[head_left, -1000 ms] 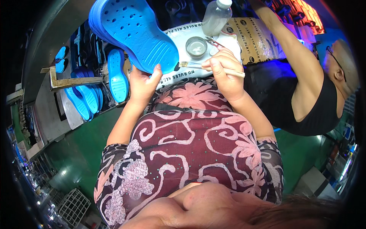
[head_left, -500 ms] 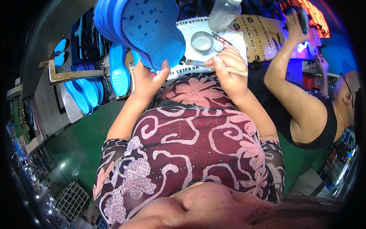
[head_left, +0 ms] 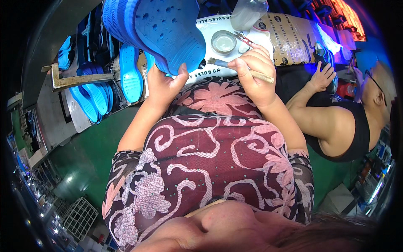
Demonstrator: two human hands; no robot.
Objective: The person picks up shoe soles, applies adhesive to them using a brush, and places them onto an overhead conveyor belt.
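Observation:
My left hand grips a nested stack of blue rubber shoe soles by its near end, thumb on the edge of the front one. That sole's inner face, dotted with holes, is turned toward me. In my right hand is a flat brush with a wooden handle, held in a closed grip. Its bristles sit just right of the sole's edge. Beyond the brush, a small glass jar of whitish liquid stands on a white printed sheet. A red-handled tool lies beside the jar.
A clear bottle stands behind the jar. Other blue soles lie at left near a metal bracket. Brown printed cardboard covers the bench at right. A person in a black sleeveless top sits close by, hand on a dark shoe.
The brush has moved slightly right, off the sole's edge. The stack stays nearly in place. At right, the co-worker's raised arm has come down with the dark shoe.

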